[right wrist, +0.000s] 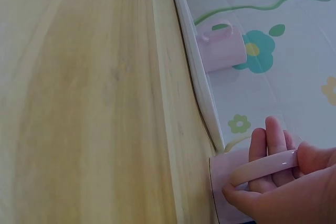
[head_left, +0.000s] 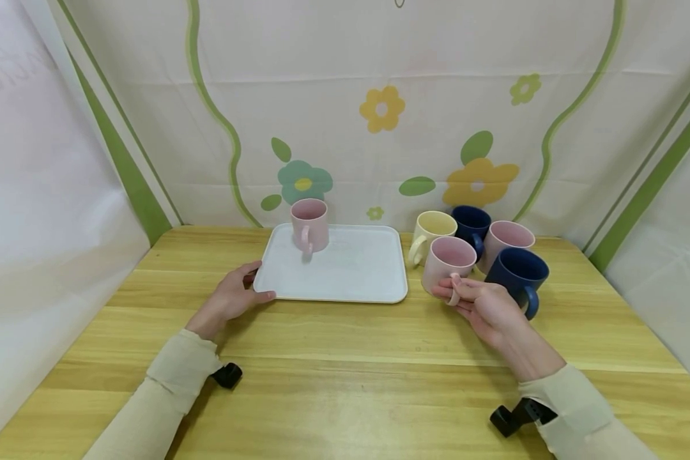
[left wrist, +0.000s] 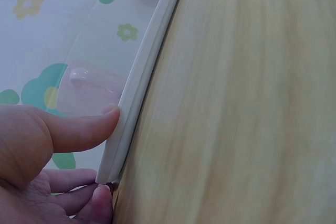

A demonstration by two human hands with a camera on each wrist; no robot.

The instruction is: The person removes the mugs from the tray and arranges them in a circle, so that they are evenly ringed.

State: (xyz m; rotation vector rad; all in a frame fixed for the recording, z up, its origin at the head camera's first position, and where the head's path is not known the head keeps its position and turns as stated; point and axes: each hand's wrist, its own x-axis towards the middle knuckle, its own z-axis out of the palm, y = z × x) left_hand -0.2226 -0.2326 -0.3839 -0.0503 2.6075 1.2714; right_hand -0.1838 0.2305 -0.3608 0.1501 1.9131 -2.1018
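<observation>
My left hand holds the near left corner of a white rectangular tray. In the left wrist view, the thumb presses the tray's front rim while the fingers curl around its corner. An upright pink mug stands at the back left of the tray, its handle facing me. To the tray's right, my right hand grips the handle of another pink mug. Fingers pass through that handle in the right wrist view. This mug is upright, just off the tray's right edge.
Behind the gripped mug are a yellow mug, a dark blue mug and a pink mug. Another dark blue mug stands close by my right hand. A flower-patterned curtain hangs behind the wooden table.
</observation>
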